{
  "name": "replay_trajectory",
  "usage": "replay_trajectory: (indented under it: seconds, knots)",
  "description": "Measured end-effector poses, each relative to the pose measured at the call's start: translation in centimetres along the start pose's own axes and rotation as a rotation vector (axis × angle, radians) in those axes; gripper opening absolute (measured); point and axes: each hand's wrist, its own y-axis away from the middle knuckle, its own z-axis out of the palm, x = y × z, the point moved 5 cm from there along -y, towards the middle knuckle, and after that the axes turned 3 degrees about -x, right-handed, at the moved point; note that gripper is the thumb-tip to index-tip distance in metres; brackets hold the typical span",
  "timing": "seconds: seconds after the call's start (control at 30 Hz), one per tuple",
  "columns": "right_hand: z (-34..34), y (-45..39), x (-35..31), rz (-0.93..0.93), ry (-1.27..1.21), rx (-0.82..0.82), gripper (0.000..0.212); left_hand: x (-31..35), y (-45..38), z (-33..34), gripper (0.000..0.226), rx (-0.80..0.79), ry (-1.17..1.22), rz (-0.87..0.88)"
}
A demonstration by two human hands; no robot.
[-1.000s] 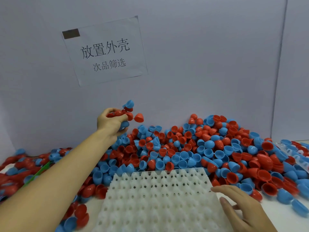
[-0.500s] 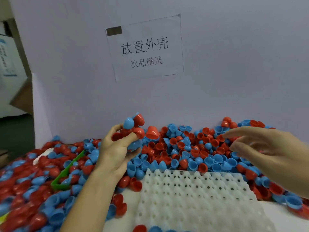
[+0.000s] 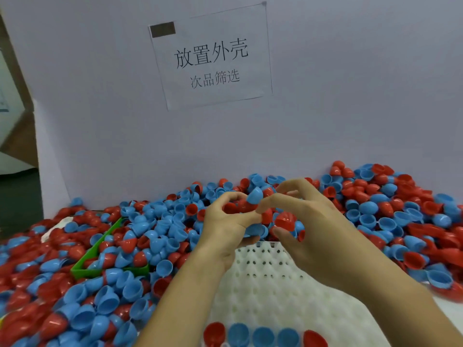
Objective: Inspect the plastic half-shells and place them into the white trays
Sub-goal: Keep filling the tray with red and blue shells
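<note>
Shells (image 3: 253, 196) in both hands' grip

Occluded and cropped regions

Both forearms cover much of the white tray (image 3: 270, 291); its seated half-shells (image 3: 263, 335) are cropped at the bottom edge; green bin (image 3: 100, 249) lies half buried.

A white paper sign (image 3: 211, 57) with black Chinese characters and a dark tape strip (image 3: 162, 29) at its top left corner hangs on the pale backboard (image 3: 350, 96). A green tray (image 3: 100, 249) lies low on the left. Beyond the backboard's left edge is what may be brown cardboard (image 3: 17, 128), too blurred to tell.
</note>
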Motion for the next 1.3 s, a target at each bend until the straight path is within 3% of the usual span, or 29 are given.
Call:
replay_trajectory:
  seconds: [0.3,0.6,0.8,0.97,1.13,1.3]
  knots:
    - [0.2,-0.5,1.2,0.042,0.059,0.105,0.035,0.1,0.3,1.0,0.043,-0.095,0.014,-0.039]
    - [-1.2,0.3,2.0,0.042,-0.27,0.088,0.055,1.0,0.9,1.2,0.058,-0.265,0.06,-0.051]
    - [-1.8,0.3,2.5,0.096,-0.496,0.082,0.037,1.1,1.1,1.0,0.062,-0.365,0.126,-0.066]
    - [-3.1,2.0,3.4,0.183,-0.512,0.171,0.035,1.5,1.0,0.4,0.057,-0.334,0.189,-0.054]
    - [-2.0,5.7,5.2,0.356,-0.582,0.001,0.025,1.9,0.7,-0.3,0.056,-0.288,0.2,-0.032]
    - [-0.4,9.2,5.9,0.445,-0.545,-0.093,0.031,1.4,0.7,0.1,0.05,-0.259,0.171,-0.041]
